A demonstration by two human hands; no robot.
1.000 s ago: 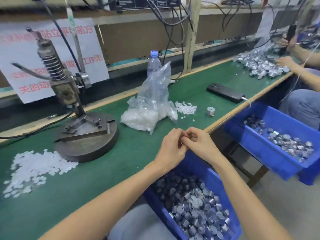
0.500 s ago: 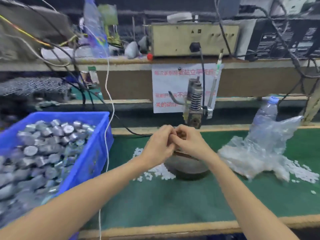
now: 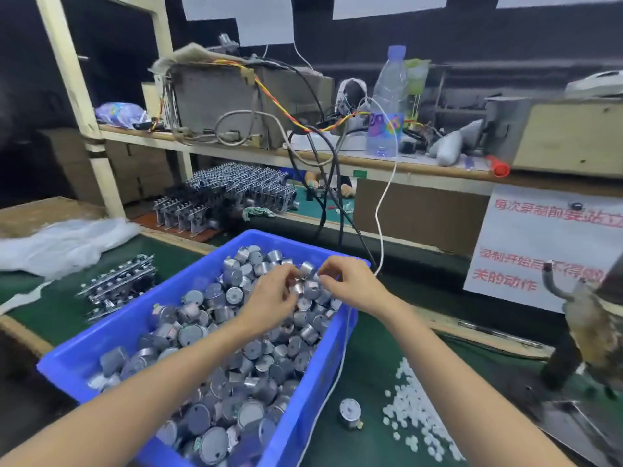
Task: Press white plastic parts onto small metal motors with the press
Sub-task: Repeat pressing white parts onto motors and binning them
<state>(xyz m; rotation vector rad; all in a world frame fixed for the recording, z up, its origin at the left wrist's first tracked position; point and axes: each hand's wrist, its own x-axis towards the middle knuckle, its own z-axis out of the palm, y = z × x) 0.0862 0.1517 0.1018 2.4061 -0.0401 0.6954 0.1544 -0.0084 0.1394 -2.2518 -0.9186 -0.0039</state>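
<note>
- The left hand (image 3: pixel 269 299) and the right hand (image 3: pixel 352 284) meet over the far end of a blue bin (image 3: pixel 111 335), both forearms reaching in from 6 o'clock.
- The left hand's fingers are curled and pinch a held motor (image 3: pixel 306 268), lifted just above the heap.
- The right hand's fingertips (image 3: pixel 324 280) curl in against the same spot. Blur hides whether they clasp that motor or only touch it, so I cannot tell.
- The bin is heaped with small metal motors (image 3: pixel 215 362), round silver cans lying at all angles.
- A lone motor (image 3: pixel 350 413) stands on the green mat (image 3: pixel 367 362), just beside the bin's near right corner, at 5 o'clock from the hands.
- The white plastic parts (image 3: pixel 416 424) lie in a loose pile on the mat at 3 o'clock from the lone motor, near it.
- The press (image 3: pixel 588 328) stands at the picture's 3 o'clock edge, partly cut off, well apart from both hands.
- A white cable (image 3: pixel 382 210) drops from the shelf and runs down along the bin's right wall.
- A water bottle (image 3: pixel 387 106) stands upright on the shelf at 12 o'clock.
</note>
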